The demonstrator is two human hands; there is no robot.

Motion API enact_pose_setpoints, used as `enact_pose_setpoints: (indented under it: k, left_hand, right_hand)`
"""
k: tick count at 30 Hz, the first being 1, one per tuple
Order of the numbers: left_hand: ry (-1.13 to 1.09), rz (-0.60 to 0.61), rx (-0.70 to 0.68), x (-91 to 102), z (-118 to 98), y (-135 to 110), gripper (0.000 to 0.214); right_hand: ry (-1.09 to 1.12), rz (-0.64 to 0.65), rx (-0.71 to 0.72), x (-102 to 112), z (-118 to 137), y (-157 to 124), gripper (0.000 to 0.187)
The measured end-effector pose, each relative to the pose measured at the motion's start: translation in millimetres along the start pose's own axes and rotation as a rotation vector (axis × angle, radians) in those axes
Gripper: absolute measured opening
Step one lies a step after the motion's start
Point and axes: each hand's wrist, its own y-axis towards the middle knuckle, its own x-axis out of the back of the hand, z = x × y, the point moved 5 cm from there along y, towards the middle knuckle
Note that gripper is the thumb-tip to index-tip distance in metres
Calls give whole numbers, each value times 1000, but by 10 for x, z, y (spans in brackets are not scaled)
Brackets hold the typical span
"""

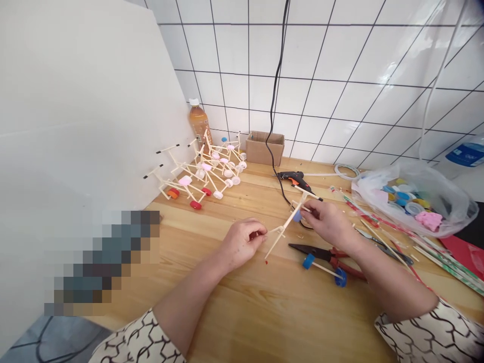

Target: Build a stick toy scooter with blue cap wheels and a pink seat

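Note:
Between my hands is a small stick frame (291, 218) of pale wooden sticks, with a crossbar at its upper end and a blue cap on one side. My left hand (245, 241) pinches the end of one of its lower sticks. My right hand (325, 222) grips the upper part of the frame, close to the blue cap (297, 216). Below my right hand lie red-handled pliers (315, 250). Beside them is a stick axle (323, 267) with a blue cap on each end.
Finished-looking stick vehicles (204, 169) with cap wheels stand at the back left, by a drink bottle (199, 122). A cardboard box (265, 148), glue gun (295, 177) and tape roll (347, 172) sit behind. On the right are a plastic bag of caps (412, 199) and loose sticks (449, 267).

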Motion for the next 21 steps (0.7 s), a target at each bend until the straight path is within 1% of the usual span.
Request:
enact_pose_setpoints:
  k: [5,11,17,21]
  left_hand:
    - [-12,13,109,56,20,-10,7]
    - [-85,35,238,16,97,-17,6]
    - [-206,56,298,-87,129,-18,3]
    - [-237,84,314,-166,145,-30,2]
  right_hand:
    - [46,11,64,-71,42,226,22]
    - [87,50,110,-230,23,409,20]
    - [126,60,126,-270,0,485,18]
    - [133,36,84,-259,-41,455,15]
